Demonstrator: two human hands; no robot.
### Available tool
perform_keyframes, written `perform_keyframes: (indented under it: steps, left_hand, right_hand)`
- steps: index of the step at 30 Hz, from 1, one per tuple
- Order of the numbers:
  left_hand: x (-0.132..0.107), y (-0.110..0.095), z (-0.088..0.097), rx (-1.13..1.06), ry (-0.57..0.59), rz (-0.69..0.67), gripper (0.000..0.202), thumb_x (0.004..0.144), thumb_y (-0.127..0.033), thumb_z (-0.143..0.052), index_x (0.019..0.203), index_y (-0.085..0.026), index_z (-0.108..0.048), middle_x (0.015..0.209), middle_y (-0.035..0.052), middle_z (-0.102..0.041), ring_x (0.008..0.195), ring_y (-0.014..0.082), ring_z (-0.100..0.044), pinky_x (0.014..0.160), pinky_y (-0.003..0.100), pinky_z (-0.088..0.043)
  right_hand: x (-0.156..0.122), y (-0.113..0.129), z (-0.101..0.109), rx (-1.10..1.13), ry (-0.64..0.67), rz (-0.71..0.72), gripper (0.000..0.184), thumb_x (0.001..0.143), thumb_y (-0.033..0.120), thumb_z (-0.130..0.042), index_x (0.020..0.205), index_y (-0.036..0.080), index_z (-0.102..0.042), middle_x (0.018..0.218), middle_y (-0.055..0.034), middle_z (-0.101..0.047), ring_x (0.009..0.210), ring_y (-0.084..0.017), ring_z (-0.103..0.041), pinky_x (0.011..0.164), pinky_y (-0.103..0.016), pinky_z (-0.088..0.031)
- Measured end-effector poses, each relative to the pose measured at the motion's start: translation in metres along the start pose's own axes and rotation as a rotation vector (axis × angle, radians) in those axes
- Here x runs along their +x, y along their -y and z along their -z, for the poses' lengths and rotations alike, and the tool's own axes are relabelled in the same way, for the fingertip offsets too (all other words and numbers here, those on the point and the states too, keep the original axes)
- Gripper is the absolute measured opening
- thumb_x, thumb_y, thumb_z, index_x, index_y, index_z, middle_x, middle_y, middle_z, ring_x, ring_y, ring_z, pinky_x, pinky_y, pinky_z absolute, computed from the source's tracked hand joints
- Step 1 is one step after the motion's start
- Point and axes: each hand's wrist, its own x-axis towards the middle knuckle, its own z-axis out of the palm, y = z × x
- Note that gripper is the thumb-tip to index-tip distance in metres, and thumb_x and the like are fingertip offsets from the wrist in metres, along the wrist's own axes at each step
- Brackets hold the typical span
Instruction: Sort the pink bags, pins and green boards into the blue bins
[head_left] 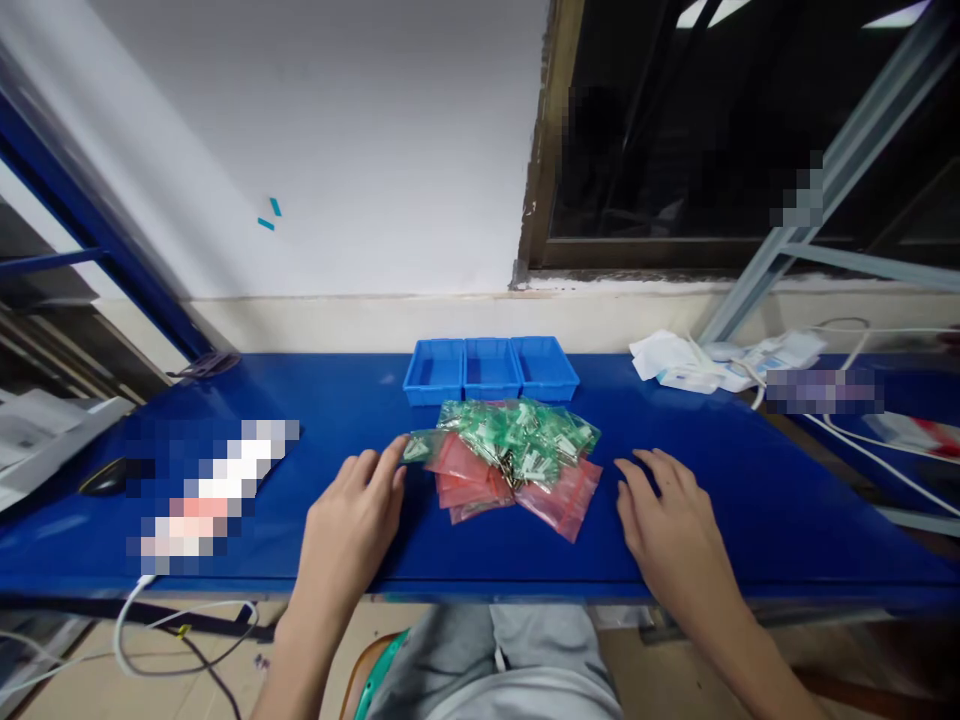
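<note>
A pile of small green bags (517,437) lies on several red bags (559,495) in the middle of the blue table (750,480). My left hand (352,520) rests flat to the left of the pile, fingers open, its fingertips touching a green bag (420,446) at the pile's edge. To the right of the pile my right hand (671,515) lies flat on the table, fingers spread, holding nothing. Three small blue trays (491,368) stand in a row just behind the pile.
White paper packets (690,362) and white cables (862,440) lie at the back right. A black mouse (109,477) sits at the far left, with a blurred patch beside it. A wall and a dark window stand behind the table.
</note>
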Motion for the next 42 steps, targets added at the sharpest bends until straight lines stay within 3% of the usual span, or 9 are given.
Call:
perform_keyframes:
  steps: [5,10,15,20,24,28,35,37,42]
  left_hand:
    - [0.003,0.002,-0.012,0.160,-0.016,0.005,0.034,0.102,-0.024,-0.042,0.133,-0.020,-0.053,0.092,0.0082,-0.061,0.087,0.0258,-0.057,0.061,0.031,-0.043]
    - [0.000,0.006,-0.011,0.073,0.018,-0.102,0.028,0.103,-0.028,-0.042,0.126,-0.020,-0.055,0.093,0.0077,-0.061,0.088,0.0242,-0.058,0.070,0.032,-0.046]
    - [0.004,0.009,-0.005,-0.092,-0.068,-0.051,0.027,0.103,-0.030,-0.040,0.122,-0.020,-0.056,0.090,0.0063,-0.061,0.084,0.0224,-0.060,0.071,0.031,-0.046]
    - [0.035,0.008,0.016,-0.359,-0.114,0.016,0.032,0.102,-0.033,-0.043,0.130,-0.021,-0.050,0.088,0.0031,-0.062,0.079,0.0180,-0.062,0.073,0.029,-0.047]
    - [0.074,0.005,0.034,-0.418,-0.108,-0.013,0.029,0.101,-0.032,-0.044,0.125,-0.020,-0.055,0.087,0.0033,-0.063,0.078,0.0175,-0.061,0.072,0.030,-0.047]
    - [0.113,0.000,0.035,-0.441,0.007,-0.142,0.027,0.098,-0.029,-0.049,0.122,-0.019,-0.059,0.102,0.0080,-0.065,0.078,0.0169,-0.062,0.071,0.030,-0.048]
    - [0.163,-0.023,0.010,-0.607,0.219,-0.327,0.026,0.096,-0.025,-0.050,0.117,-0.017,-0.062,0.077,0.0022,-0.068,0.068,0.0153,-0.062,0.067,0.028,-0.046]
    - [0.169,-0.025,0.000,-0.586,0.262,-0.377,0.025,0.095,-0.023,-0.050,0.115,-0.017,-0.063,0.079,0.0031,-0.069,0.069,0.0157,-0.062,0.067,0.029,-0.046]
    - [0.167,-0.017,-0.024,-0.621,0.426,-0.563,0.037,0.088,-0.028,-0.063,0.123,-0.017,-0.063,0.110,0.0097,-0.069,0.089,0.0191,-0.065,0.077,0.031,-0.051]
  right_hand:
    - [0.006,0.009,-0.007,-0.008,0.001,0.087,0.034,0.094,0.014,-0.043,0.124,0.010,-0.060,0.138,-0.0220,-0.056,0.136,-0.038,-0.043,0.095,-0.050,-0.049]
    - [0.011,0.010,-0.013,-0.048,0.045,0.100,0.037,0.089,0.006,-0.044,0.122,0.009,-0.062,0.145,-0.0206,-0.051,0.139,-0.040,-0.040,0.094,-0.051,-0.050]
    - [0.031,0.006,-0.005,0.065,-0.027,0.053,0.034,0.091,0.007,-0.043,0.119,0.011,-0.062,0.138,-0.0199,-0.057,0.131,-0.038,-0.047,0.093,-0.052,-0.051]
    - [0.068,0.033,0.029,0.442,0.059,0.390,0.027,0.092,0.007,-0.042,0.103,0.017,-0.065,0.110,-0.0125,-0.067,0.109,-0.027,-0.059,0.094,-0.044,-0.051]
    - [0.090,0.065,0.044,0.364,0.226,0.618,0.016,0.091,0.008,-0.050,0.092,0.017,-0.063,0.095,-0.0095,-0.062,0.097,-0.026,-0.057,0.088,-0.042,-0.051]
    - [0.099,0.080,0.034,0.269,0.259,0.734,0.015,0.085,0.006,-0.056,0.093,0.016,-0.063,0.094,-0.0099,-0.060,0.098,-0.028,-0.055,0.085,-0.042,-0.051]
    - [0.121,0.077,0.029,0.357,0.374,0.703,0.011,0.094,0.020,-0.056,0.088,0.018,-0.064,0.089,-0.0057,-0.064,0.089,-0.022,-0.059,0.077,-0.034,-0.049]
    - [0.130,0.073,0.029,0.359,0.340,0.635,0.016,0.098,0.022,-0.050,0.090,0.019,-0.064,0.091,-0.0055,-0.066,0.089,-0.021,-0.060,0.077,-0.034,-0.048]
    - [0.136,0.065,0.010,0.239,0.171,0.509,0.026,0.101,0.025,-0.043,0.103,0.013,-0.065,0.103,-0.0135,-0.067,0.105,-0.029,-0.056,0.086,-0.041,-0.048]
